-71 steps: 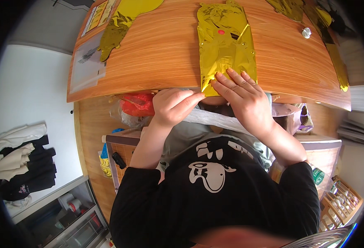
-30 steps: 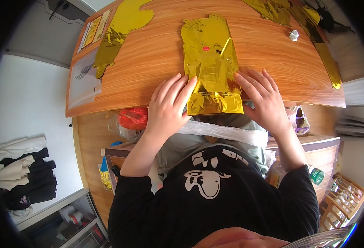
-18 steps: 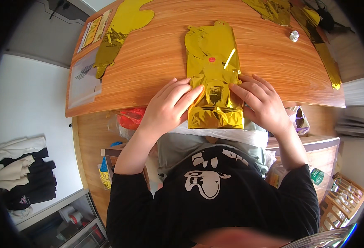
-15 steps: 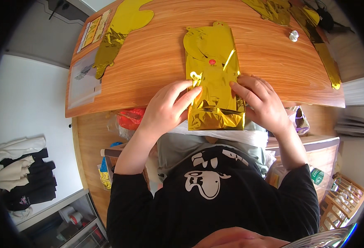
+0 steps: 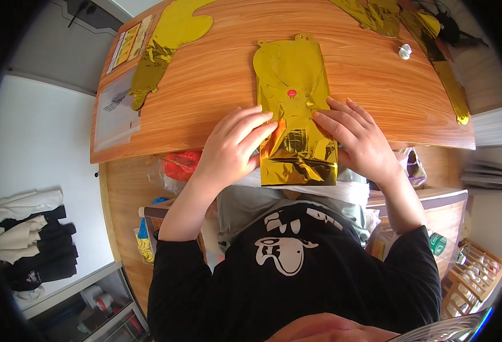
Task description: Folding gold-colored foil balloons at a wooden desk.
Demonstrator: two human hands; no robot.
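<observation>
A flattened gold foil balloon (image 5: 294, 108) lay lengthwise on the wooden desk (image 5: 217, 85), its near end overhanging the desk's front edge toward the person. The left hand (image 5: 234, 148) pressed flat on its 9 o'clock edge and the right hand (image 5: 358, 137) on its 3 o'clock edge, both with fingers spread and open, pinning rather than clutching the foil. The lower part was folded and creased.

The slick foil could slide off the front edge or the fold could spring back if either palm lifted, and a hard crease might split the film.

At 11 o'clock lay another gold foil shape (image 5: 168, 43) beside a clear plastic sleeve (image 5: 117, 108) with a printed sheet inside. More gold foil (image 5: 428, 40) sat at 1 o'clock, with a small white cap (image 5: 404, 51) near it.
</observation>
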